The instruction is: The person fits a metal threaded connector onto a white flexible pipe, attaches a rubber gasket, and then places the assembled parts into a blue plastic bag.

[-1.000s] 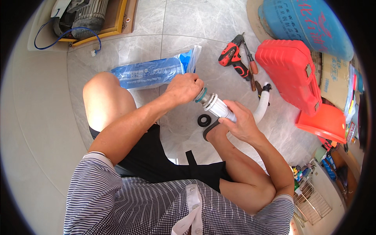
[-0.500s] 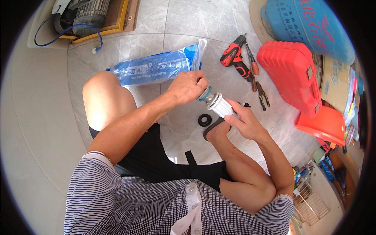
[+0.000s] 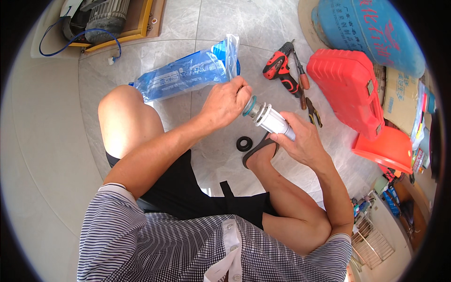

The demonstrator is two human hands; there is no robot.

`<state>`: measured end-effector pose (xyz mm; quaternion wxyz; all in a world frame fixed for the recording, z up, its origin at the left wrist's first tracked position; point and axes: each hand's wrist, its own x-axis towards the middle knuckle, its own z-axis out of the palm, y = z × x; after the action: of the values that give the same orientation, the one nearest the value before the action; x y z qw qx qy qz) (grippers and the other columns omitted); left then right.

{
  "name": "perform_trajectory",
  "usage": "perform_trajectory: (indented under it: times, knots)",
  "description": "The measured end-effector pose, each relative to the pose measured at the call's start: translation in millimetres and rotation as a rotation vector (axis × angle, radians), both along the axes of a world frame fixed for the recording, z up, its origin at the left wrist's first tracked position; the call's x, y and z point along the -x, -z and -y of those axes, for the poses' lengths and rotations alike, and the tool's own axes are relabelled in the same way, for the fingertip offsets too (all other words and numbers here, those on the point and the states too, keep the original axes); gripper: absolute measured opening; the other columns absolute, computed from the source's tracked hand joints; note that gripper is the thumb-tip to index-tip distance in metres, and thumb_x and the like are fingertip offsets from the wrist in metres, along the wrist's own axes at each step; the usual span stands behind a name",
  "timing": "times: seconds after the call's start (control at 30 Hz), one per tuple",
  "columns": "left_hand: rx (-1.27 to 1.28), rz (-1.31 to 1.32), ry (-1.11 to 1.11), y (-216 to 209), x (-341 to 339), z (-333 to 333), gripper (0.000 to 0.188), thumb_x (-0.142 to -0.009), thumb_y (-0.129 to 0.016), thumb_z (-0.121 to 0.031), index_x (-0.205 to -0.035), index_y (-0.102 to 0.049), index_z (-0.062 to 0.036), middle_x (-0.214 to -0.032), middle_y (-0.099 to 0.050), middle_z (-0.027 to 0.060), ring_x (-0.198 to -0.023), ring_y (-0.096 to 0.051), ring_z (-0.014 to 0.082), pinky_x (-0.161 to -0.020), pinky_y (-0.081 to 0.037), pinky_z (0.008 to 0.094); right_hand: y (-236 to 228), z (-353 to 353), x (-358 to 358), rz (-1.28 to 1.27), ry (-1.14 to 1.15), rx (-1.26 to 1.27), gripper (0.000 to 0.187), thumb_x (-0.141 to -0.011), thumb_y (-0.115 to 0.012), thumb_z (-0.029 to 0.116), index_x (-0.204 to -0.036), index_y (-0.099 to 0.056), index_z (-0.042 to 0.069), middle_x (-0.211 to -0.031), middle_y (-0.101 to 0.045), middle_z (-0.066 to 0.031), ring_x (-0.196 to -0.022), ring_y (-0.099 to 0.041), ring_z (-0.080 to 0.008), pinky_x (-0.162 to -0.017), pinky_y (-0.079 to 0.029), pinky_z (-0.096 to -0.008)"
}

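Observation:
My right hand [image 3: 300, 140] is wrapped round the white plastic body of a drain fitting [image 3: 274, 121], held tilted above the floor. A metal threaded section and a teal ring show at the fitting's upper left end. There my left hand [image 3: 227, 102] has its fingers closed at the end of the fitting; what exactly they grip is hidden behind them. Just beyond the left knuckles lies a blue and clear plastic package [image 3: 183, 77]. A black rubber ring [image 3: 244, 144] rests on the floor below the fitting, beside my sandalled foot [image 3: 261, 153].
To the right lie a red and black drill [image 3: 282, 70], a screwdriver [image 3: 304, 80] and pliers [image 3: 314, 113]. Farther right are a red case [image 3: 347, 89], a red basin [image 3: 387, 148] and a blue gas cylinder [image 3: 371, 33]. A motor [image 3: 105, 21] stands at the far left.
The fitting has shifted slightly right and up, with both hands still on it. The package's right end has swung up and away, so it lies at a steeper slant.

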<state>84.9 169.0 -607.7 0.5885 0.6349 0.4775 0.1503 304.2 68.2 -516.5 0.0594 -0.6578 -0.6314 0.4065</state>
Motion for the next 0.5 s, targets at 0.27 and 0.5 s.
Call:
perform_trajectory:
  times: [0.27, 0.5]
  knots:
    - [0.017, 0.004, -0.008, -3, 2, 0, 0.032, -0.100, -0.054, -0.032, -0.102, -0.063, -0.0016, -0.072, -0.064, 0.0184, -0.070, -0.066, 0.0347, -0.069, -0.051, 0.0433, 4, -3, -2, -0.038, -0.032, -0.019, 0.051, -0.085, -0.079, 0.026, -0.125, -0.060, 0.001, -0.106, -0.066, -0.0177, -0.092, -0.065, -0.0348, -0.080, -0.052, -0.0407]
    - [-0.078, 0.079, -0.007, -1, 3, 6, 0.030, -0.102, -0.057, -0.032, -0.104, -0.062, -0.0025, -0.075, -0.065, 0.0171, -0.071, -0.066, 0.0335, -0.068, -0.050, 0.0418, -2, -9, -9, -0.083, -0.001, 0.100, 0.047, -0.096, -0.065, 0.036, -0.127, -0.059, 0.000, -0.108, -0.066, -0.0183, -0.098, -0.066, -0.0365, -0.083, -0.051, -0.0427]
